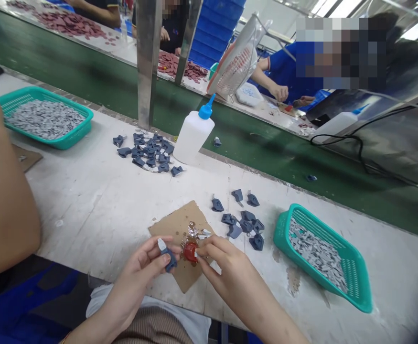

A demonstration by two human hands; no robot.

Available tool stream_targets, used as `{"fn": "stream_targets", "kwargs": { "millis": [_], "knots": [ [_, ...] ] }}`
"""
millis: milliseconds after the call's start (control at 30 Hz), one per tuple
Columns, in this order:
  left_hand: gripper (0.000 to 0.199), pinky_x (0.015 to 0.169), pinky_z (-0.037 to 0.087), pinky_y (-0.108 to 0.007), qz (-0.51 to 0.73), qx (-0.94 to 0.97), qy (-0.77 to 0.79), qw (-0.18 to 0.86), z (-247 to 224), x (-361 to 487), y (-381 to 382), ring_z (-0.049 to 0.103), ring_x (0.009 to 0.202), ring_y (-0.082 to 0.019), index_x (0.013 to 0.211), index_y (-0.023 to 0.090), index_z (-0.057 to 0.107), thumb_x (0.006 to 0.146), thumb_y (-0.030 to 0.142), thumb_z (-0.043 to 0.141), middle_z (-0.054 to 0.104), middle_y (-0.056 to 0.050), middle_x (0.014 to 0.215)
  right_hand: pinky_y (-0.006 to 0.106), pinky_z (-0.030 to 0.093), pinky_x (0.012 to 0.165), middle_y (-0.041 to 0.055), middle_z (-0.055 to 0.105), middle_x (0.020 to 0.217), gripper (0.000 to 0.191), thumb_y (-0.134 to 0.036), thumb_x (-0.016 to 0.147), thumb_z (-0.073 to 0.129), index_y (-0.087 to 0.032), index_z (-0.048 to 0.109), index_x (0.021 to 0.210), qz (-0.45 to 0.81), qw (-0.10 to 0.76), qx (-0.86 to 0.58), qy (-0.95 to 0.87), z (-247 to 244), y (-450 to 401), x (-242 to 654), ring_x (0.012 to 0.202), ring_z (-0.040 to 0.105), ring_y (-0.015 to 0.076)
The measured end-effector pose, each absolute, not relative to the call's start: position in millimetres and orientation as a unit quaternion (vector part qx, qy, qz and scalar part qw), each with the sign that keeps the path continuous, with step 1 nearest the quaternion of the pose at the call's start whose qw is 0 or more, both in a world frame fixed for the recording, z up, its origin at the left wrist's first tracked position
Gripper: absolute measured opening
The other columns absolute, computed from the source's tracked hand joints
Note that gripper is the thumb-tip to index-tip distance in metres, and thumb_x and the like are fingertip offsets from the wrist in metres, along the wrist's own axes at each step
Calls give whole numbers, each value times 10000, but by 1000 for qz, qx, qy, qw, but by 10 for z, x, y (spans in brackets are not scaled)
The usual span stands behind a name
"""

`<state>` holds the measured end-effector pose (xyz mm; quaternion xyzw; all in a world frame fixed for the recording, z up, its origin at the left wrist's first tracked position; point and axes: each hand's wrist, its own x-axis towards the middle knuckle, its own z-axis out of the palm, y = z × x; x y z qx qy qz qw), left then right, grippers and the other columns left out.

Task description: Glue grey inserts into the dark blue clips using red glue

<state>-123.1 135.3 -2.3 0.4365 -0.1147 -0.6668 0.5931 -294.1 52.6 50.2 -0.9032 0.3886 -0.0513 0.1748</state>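
Between the thumb and fingers of my left hand is a dark blue plastic part with a pale grey tip pointing up. My right hand pinches a small pale grey piece at the edge of a red cap-like dish. The dish rests on a piece of brown cardboard spotted with clear, shiny liquid. More dark blue parts lie loose on the table beyond my right hand, and a larger cluster of them lies farther back.
Green baskets of small grey pieces stand at right and left. A white squeeze bottle with a blue nozzle stands at the green conveyor belt. A neighbour's arm reaches in at left. Other people work across the belt.
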Motion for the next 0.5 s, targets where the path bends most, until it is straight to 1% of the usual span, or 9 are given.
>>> {"fn": "stream_targets", "kwargs": {
  "millis": [67, 100, 167, 233, 300, 367, 433, 500],
  "knots": [
    [374, 927, 501, -322, -668, 436, -101, 595, -11, -1220, 1363, 643, 1064, -231, 1135, 235, 681, 777, 324, 748, 701, -53, 1107, 329, 536, 681, 59, 637, 863, 180, -109, 897, 493, -193, 623, 805, -59, 195, -896, 395, 525, 520, -2947, 799, 631, 199],
    [409, 956, 495, -340, -667, 435, -93, 597, -5, -1214, 1369, 634, 1100, -244, 1177, 251, 668, 782, 321, 743, 693, -47, 1135, 327, 532, 688, 56, 645, 864, 179, -121, 896, 497, -198, 631, 805, -73, 219, -887, 401, 544, 511, -2955, 804, 633, 197],
    [474, 949, 509, -361, -671, 423, -88, 602, 12, -1208, 1378, 627, 1124, -262, 1242, 269, 636, 784, 330, 741, 691, -49, 1146, 318, 533, 710, 43, 669, 854, 145, -175, 880, 542, -215, 660, 807, -118, 295, -848, 424, 592, 484, -2978, 808, 641, 188],
    [505, 923, 524, -351, -679, 401, -93, 608, 37, -1214, 1377, 623, 1132, -264, 1275, 274, 611, 791, 340, 739, 688, -61, 1167, 306, 550, 726, 39, 694, 845, 90, -269, 836, 627, -219, 688, 793, -169, 401, -775, 459, 644, 461, -3002, 802, 658, 182],
    [488, 887, 534, -319, -683, 379, -100, 617, 72, -1240, 1363, 620, 1136, -255, 1266, 278, 612, 799, 340, 738, 678, -65, 1196, 296, 570, 739, 44, 717, 855, 137, -347, 767, 716, -211, 706, 776, -204, 508, -684, 481, 692, 458, -3014, 802, 677, 181],
    [451, 862, 536, -285, -684, 358, -106, 627, 113, -1286, 1337, 618, 1141, -242, 1239, 282, 624, 805, 329, 738, 674, -58, 1209, 275, 576, 744, 43, 733, 865, 188, -376, 716, 774, -207, 711, 768, -223, 587, -607, 486, 738, 479, -3008, 798, 688, 169],
    [403, 863, 536, -274, -687, 332, -113, 636, 147, -1344, 1307, 622, 1136, -233, 1201, 275, 642, 811, 317, 735, 683, -53, 1193, 251, 573, 740, 37, 741, 851, 199, -373, 699, 800, -207, 711, 762, -234, 625, -569, 480, 785, 514, -2986, 782, 688, 152],
    [367, 882, 536, -287, -689, 309, -117, 645, 166, -1401, 1284, 630, 1126, -234, 1182, 266, 648, 825, 312, 721, 695, -54, 1173, 253, 578, 744, 42, 744, 852, 200, -370, 697, 805, -206, 711, 762, -245, 630, -567, 471, 838, 547, -2958, 785, 691, 154]
  ]
}}
